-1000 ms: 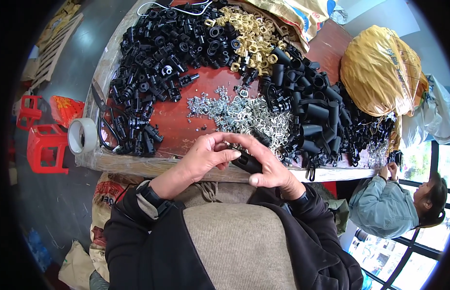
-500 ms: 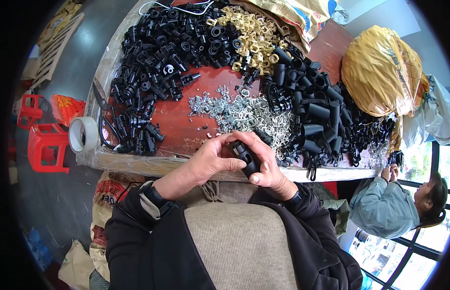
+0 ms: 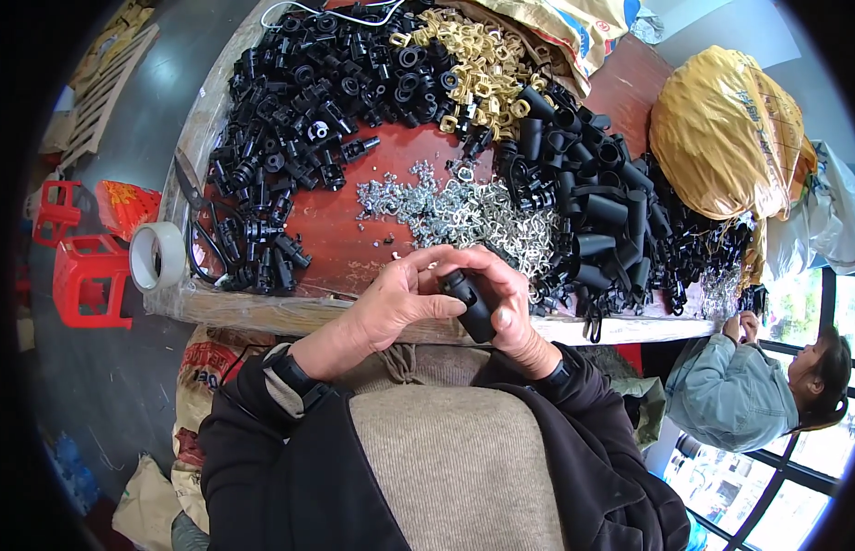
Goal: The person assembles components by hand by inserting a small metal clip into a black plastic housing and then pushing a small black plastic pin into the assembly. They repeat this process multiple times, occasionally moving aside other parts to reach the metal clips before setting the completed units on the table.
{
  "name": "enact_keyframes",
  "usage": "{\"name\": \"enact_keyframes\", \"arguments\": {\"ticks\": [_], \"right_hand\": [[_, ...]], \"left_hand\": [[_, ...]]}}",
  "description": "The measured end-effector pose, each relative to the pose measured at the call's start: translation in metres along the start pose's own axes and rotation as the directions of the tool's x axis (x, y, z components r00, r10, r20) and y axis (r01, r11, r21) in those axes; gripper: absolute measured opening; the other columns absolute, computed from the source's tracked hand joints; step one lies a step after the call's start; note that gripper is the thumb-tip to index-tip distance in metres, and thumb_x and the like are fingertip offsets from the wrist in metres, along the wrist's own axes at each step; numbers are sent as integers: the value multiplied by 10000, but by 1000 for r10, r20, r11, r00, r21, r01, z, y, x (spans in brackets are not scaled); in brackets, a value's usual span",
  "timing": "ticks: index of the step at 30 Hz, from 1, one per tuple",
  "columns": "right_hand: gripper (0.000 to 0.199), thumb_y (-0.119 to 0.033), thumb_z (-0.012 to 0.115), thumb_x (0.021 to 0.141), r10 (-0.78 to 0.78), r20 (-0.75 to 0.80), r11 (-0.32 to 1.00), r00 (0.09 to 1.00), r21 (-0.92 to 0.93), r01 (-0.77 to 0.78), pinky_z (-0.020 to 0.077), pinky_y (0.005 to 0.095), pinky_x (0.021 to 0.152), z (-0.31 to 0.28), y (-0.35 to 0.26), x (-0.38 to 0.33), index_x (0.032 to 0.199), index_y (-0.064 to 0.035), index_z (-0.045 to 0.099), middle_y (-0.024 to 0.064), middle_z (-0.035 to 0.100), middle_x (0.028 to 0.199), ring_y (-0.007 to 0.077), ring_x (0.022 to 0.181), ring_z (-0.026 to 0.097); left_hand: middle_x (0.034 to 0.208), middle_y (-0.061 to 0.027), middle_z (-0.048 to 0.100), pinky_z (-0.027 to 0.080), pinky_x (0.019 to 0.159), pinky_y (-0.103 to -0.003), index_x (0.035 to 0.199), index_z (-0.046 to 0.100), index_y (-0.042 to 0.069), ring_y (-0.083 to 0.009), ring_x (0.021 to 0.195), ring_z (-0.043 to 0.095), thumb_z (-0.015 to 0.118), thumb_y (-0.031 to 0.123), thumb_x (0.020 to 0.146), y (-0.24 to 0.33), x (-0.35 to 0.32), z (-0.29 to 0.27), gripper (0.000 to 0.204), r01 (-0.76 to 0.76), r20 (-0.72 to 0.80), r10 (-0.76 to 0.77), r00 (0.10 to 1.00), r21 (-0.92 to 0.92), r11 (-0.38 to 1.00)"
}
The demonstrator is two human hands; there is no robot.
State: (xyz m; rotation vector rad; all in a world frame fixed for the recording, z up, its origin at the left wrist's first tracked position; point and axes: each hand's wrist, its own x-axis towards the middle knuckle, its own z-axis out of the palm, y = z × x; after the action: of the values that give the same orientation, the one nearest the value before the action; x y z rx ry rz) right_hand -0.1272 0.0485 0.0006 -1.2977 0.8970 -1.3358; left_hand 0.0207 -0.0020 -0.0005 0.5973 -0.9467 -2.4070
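Observation:
Between my hands, over the table's front edge, is a short black plastic tube (image 3: 476, 321) with a slot in its side. My left hand (image 3: 400, 298) grips its upper part, the thumb lying across the side near the slot. Around the tube's right side curl the fingers of my right hand (image 3: 508, 308), with the thumb lifted close to its lower end. Just beyond my hands lie loose white metal rings (image 3: 506, 225) and small silver screw-like pieces (image 3: 414, 200) on the red tabletop (image 3: 331, 239).
Black fittings (image 3: 290, 129) heap at the left, yellow clips (image 3: 483, 64) at the back, black sleeves (image 3: 597, 211) at the right. Scissors (image 3: 193, 188) and a tape roll (image 3: 158, 257) lie at the left edge. A yellow sack (image 3: 721, 138) stands right. Another person (image 3: 735, 390) sits beyond.
The black tube has turned slightly in my hands. My right thumb has lifted off its lower end, and my left thumb has shifted a little up along its side.

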Motion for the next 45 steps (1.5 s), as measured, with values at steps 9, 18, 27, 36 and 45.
{"name": "enact_keyframes", "arguments": {"ticks": [9, 18, 27, 36, 45], "right_hand": [[533, -466, 517, 722, 51, -28, 997, 998, 55, -50, 401, 277, 724, -1, -9, -6, 909, 33, 514, 84, 533, 846, 159, 791, 513], [523, -489, 422, 756, 179, -235, 938, 955, -254, -238, 409, 267, 666, -109, -67, -103, 778, 17, 551, 81, 544, 775, 162, 732, 519], [280, -267, 582, 702, 345, -899, -124, 270, -329, -936, 414, 293, 559, -174, -114, -352, 714, 12, 572, 108, 567, 620, 173, 617, 559], [122, -105, 557, 729, -173, -825, 136, 538, -561, -817, 423, 268, 561, -159, -109, -226, 769, 10, 552, 95, 553, 625, 163, 562, 518], [129, 13, 585, 657, -18, -8, 445, 1000, -896, 1, 416, 270, 542, -66, -25, -16, 780, -18, 563, 84, 531, 691, 222, 606, 528]], "left_hand": [[907, -92, 558, 429, 662, -217, 1228, 249, -36, -107, 758, 525, 649, 15, 670, -5, -3, 1, 688, 118, -20, -119, 993, -22, 993], [920, -87, 561, 427, 637, -211, 1213, 290, -24, -99, 759, 529, 615, 93, 721, 11, -2, -15, 601, 116, -5, -117, 993, 154, 981], [1001, -103, 520, 429, 628, -220, 1147, 400, -4, -105, 727, 531, 606, 139, 733, 53, -1, -65, 483, -27, -199, 323, 925, 815, 579], [1020, -128, 465, 454, 680, -328, 1010, 467, -2, -292, 735, 542, 619, 90, 659, 68, 22, -97, 393, 82, 57, 523, 850, 968, -239], [955, -117, 473, 441, 642, -300, 879, 516, -8, -261, 753, 532, 596, 2, 652, 65, 16, -98, 241, -8, 93, 435, 896, 981, -193]]}}
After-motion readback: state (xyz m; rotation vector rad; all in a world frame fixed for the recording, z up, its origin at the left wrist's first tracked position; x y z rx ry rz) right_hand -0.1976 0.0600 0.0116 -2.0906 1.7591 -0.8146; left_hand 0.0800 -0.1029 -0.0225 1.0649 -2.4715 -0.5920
